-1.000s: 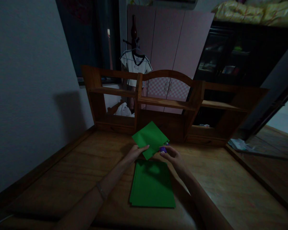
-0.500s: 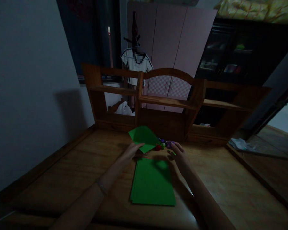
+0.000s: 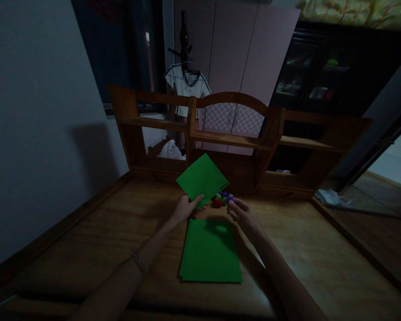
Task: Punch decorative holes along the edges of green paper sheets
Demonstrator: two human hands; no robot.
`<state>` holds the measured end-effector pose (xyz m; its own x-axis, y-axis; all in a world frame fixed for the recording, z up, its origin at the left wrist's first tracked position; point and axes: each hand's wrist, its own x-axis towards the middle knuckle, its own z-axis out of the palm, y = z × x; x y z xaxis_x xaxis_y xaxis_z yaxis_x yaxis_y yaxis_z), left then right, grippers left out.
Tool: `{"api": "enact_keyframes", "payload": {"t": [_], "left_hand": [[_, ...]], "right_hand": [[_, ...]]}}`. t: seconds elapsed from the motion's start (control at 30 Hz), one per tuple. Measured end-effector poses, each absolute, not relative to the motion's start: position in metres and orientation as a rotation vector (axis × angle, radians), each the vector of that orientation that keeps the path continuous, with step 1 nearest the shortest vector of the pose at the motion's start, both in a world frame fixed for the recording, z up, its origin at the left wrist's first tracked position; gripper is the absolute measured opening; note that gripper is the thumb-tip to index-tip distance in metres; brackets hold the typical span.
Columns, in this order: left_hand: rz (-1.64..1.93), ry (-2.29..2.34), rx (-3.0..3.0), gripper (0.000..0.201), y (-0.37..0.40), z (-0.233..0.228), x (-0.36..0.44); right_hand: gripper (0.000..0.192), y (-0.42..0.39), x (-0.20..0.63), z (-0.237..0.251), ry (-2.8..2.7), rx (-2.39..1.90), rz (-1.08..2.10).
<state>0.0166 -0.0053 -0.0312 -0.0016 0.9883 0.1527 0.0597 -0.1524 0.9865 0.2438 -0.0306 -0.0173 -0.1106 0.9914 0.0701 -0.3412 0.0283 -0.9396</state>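
Note:
My left hand (image 3: pixel 183 208) pinches a green paper sheet (image 3: pixel 202 179) by its lower corner and holds it tilted up above the desk. The sheet's right edge shows small notches. My right hand (image 3: pixel 242 213) is beside it, fingers curled, with its fingertips at a small purple punch (image 3: pixel 229 199). Small red, green and purple punches (image 3: pixel 219 200) sit on the desk just behind the hands. A stack of green paper (image 3: pixel 210 252) lies flat on the wooden desk (image 3: pixel 87 240) under my forearms.
A wooden shelf unit (image 3: pixel 234 142) stands along the desk's back edge. The grey wall (image 3: pixel 36 125) is on the left. A pink wardrobe (image 3: pixel 240 58) and a hanging white shirt (image 3: pixel 186 87) are behind. White papers (image 3: pixel 329 196) lie at the desk's right edge.
The green sheet dipped low toward the desk, then my left hand raised it again. My right hand moved off the sheet's edge down to the small punches.

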Motion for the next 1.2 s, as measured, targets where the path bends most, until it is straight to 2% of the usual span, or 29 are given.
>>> {"api": "enact_keyframes", "payload": {"t": [0.37, 0.97, 1.2], "left_hand": [[1.323, 1.158, 1.578, 0.037, -0.019, -0.022, 0.026], [1.363, 1.234, 1.689, 0.036, -0.018, -0.024, 0.024], [1.386, 1.232, 1.712, 0.029, -0.023, -0.018, 0.026]], "right_hand": [[0.033, -0.037, 0.243, -0.011, -1.270, -0.899, 1.285], [0.037, -0.037, 0.243, -0.012, -1.244, -0.919, 1.283], [0.039, -0.040, 0.241, -0.007, -1.287, -0.941, 1.248]]}}
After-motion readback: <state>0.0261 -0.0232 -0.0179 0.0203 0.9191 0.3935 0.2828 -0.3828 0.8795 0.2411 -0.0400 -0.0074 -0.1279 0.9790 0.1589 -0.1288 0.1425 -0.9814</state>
